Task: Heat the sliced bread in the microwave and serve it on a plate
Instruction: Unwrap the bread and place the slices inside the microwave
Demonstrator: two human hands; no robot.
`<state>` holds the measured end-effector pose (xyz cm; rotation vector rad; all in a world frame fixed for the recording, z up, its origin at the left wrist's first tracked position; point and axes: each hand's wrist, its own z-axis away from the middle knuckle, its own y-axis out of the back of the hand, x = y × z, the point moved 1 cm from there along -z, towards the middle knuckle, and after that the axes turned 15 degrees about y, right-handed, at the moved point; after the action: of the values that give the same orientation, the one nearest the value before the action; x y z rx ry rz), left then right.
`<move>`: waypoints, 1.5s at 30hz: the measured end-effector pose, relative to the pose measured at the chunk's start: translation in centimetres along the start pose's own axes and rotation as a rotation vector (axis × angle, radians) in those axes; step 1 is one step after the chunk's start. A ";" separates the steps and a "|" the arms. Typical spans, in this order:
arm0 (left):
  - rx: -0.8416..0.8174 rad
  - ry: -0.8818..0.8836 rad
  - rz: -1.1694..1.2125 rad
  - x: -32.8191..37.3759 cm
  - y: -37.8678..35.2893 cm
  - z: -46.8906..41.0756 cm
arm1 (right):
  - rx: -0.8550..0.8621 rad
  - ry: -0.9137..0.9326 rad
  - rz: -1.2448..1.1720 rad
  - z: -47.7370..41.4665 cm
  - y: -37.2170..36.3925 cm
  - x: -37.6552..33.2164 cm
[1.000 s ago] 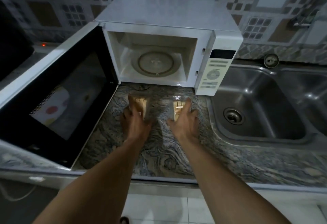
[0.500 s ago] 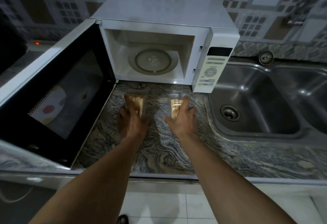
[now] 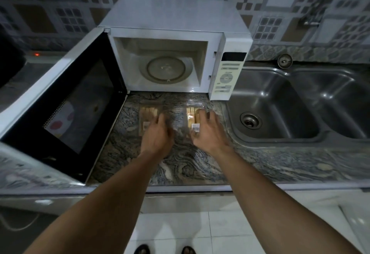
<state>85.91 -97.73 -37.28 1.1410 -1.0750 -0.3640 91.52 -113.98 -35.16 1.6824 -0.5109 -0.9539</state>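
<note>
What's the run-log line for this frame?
microwave: door open, cavity empty | left hand: on left bread pack | right hand: on right bread pack | plate: unseen

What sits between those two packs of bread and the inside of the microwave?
Nothing visible. The door is swung wide to the left, the glass turntable is bare, and only countertop separates the bread packs from the opening.
</note>
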 end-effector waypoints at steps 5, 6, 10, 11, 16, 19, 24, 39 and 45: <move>-0.256 0.203 0.167 0.8 -1.6 0.6 | -0.080 0.077 0.002 1.4 -0.1 1.0; -0.300 0.279 0.248 0.6 -2.3 0.5 | -0.116 0.101 -0.008 1.4 -0.3 1.2; -0.474 0.545 0.633 0.0 -4.8 0.3 | -0.232 0.198 -0.024 2.0 -1.5 2.0; -0.478 0.564 0.663 0.3 -4.8 0.6 | -0.227 0.206 -0.032 2.0 -1.7 2.2; -0.505 0.659 0.796 1.7 -4.3 2.1 | -0.204 0.178 -0.096 1.2 -1.5 2.3; -0.533 0.687 0.889 1.9 -4.2 2.4 | -0.199 0.149 -0.103 0.6 -1.6 2.3; -0.548 0.732 0.957 2.1 -3.9 2.5 | -0.194 0.167 -0.043 0.3 -1.9 2.0; -0.172 0.375 0.298 1.9 -2.6 2.1 | -0.085 0.313 -0.024 1.2 0.8 0.7; 0.044 -0.070 0.133 2.8 -0.9 0.9 | 0.081 0.333 -0.032 1.1 2.0 0.7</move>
<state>86.71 -100.62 -36.70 1.0956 -1.2188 -0.2781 91.33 -115.79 -33.65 1.8812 -0.3027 -0.6629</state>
